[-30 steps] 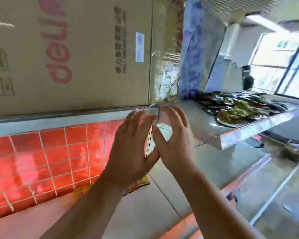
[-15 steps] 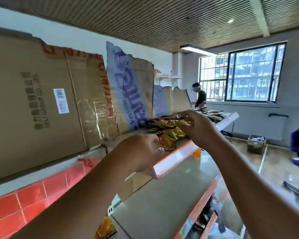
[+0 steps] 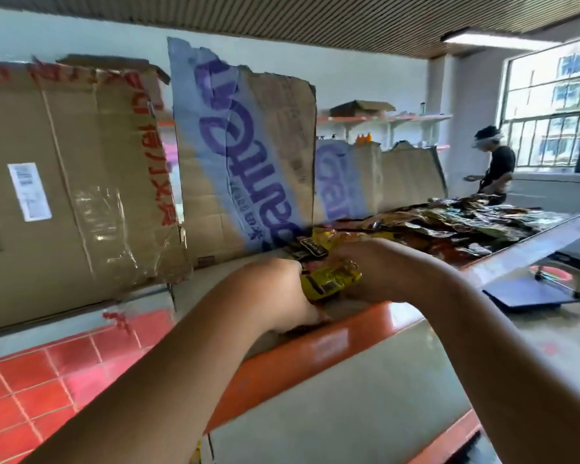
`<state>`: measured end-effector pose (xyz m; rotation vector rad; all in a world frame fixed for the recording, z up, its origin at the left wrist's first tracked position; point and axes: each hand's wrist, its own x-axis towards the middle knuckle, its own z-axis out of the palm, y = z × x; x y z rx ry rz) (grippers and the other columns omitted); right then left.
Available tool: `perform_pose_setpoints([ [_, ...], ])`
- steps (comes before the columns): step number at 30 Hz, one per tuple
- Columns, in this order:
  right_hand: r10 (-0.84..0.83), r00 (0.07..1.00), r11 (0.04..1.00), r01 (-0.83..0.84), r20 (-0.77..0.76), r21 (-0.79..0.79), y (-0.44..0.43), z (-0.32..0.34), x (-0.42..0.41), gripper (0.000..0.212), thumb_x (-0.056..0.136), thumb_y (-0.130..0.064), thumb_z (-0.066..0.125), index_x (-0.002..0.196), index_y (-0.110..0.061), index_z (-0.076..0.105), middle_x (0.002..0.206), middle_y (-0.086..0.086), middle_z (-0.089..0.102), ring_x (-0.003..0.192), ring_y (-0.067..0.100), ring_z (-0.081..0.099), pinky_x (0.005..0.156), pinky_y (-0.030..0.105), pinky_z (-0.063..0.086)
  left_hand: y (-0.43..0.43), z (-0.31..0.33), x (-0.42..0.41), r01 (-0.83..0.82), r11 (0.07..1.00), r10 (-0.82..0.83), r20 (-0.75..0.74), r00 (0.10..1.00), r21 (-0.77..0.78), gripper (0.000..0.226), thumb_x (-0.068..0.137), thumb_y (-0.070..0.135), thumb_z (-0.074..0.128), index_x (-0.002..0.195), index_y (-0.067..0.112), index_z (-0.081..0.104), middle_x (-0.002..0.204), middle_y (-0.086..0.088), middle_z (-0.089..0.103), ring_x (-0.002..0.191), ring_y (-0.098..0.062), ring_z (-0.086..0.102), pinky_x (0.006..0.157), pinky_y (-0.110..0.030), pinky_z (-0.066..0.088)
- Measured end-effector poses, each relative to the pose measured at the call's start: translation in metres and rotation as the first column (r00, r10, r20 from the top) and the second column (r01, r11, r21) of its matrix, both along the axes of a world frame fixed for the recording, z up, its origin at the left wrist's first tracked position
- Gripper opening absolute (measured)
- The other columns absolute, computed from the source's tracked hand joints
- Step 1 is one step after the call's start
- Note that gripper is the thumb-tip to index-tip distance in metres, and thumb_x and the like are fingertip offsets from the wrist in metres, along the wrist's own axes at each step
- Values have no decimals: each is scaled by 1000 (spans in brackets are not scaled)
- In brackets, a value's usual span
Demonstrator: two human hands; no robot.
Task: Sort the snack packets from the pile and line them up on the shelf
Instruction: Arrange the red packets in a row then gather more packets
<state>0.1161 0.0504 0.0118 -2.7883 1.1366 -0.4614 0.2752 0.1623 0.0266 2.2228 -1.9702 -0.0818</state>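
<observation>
On the upper shelf [image 3: 349, 329], at its near end beside the orange front lip, both hands are working on a single yellow packet [image 3: 329, 284]. The left hand [image 3: 272, 293] is curled round the packet's left end, knuckles toward the camera. The right hand [image 3: 382, 269] closes over the right end, though its fingertips are hidden behind the foil. The packet lies low over the shelf board; contact with the board cannot be confirmed.

Assessment: the two-ended hold suits a crinkled, limp wrapper, keeping it flat and square to the lip for lining up. The pile [image 3: 466, 226] spreads along the same shelf, just to the right of the hands and touching the packet's far side, so each pick is a short reach. Cardboard sheets [image 3: 81, 182] stand upright along the back, probably as a backstop to stop packets sliding off behind. No orderly row is visible yet. Another person [image 3: 496, 162] stands well apart by the window.
</observation>
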Motion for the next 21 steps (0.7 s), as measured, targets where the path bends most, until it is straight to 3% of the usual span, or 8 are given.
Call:
perform_pose_setpoints([
  [3, 79, 990, 995, -72, 115, -65, -15, -12, -2, 40, 67, -45, 86, 99, -40, 62, 91, -13, 66, 83, 8, 62, 74, 28, 52, 5, -11, 3, -57, 991, 53, -39, 998, -120, 31, 80, 55, 78, 87, 33, 57, 92, 11, 64, 82, -7, 59, 66, -26, 47],
  [6, 174, 975, 982, -161, 138, -100, -21, -14, -9, 44, 70, -43, 84, 108, -39, 63, 96, -16, 64, 85, 1, 57, 70, 15, 42, 13, -22, 11, -155, 972, 153, -26, 988, -177, 27, 80, 55, 71, 96, 37, 59, 96, 13, 66, 87, -6, 60, 78, -34, 55],
  [8, 212, 967, 975, -200, 142, -91, -22, -14, -11, 42, 75, -46, 81, 112, -41, 62, 97, -21, 62, 85, -4, 55, 70, 9, 40, 20, -25, 14, -212, 958, 210, -29, 977, -194, 25, 80, 54, 68, 99, 41, 60, 95, 15, 67, 85, -3, 61, 77, -34, 57],
  [11, 280, 951, 958, -268, 130, -101, -21, -11, -9, 30, 87, -45, 71, 115, -44, 61, 99, -23, 63, 89, -6, 58, 77, 18, 48, 28, -28, 13, -264, 943, 264, -28, 964, -204, 23, 85, 52, 68, 104, 43, 59, 97, 18, 66, 84, 1, 59, 75, -28, 55],
  [14, 310, 938, 948, -293, 158, -123, -22, -6, -2, 22, 97, -35, 59, 118, -41, 65, 102, -21, 67, 90, -2, 61, 77, 22, 47, 31, -32, 11, -316, 918, 314, -45, 948, -239, 25, 86, 54, 67, 107, 43, 59, 103, 18, 66, 90, -1, 59, 78, -29, 55],
  [18, 321, 936, 940, -295, 146, -174, -24, 10, 11, 20, 99, -30, 54, 114, -32, 65, 102, -9, 69, 93, 15, 64, 81, 35, 53, 29, -35, 7, -370, 890, 365, -69, 928, -267, 27, 87, 55, 67, 109, 42, 59, 105, 17, 66, 94, -5, 60, 81, -32, 56],
  [21, 352, 927, 934, -338, 130, -120, -18, 31, 16, 27, 97, -20, 55, 110, -41, 66, 94, -16, 63, 84, 5, 58, 75, 22, 48, 30, -36, 7, -400, 874, 396, -75, 915, -275, 28, 87, 57, 66, 108, 40, 58, 104, 16, 66, 94, -7, 61, 83, -35, 57],
])
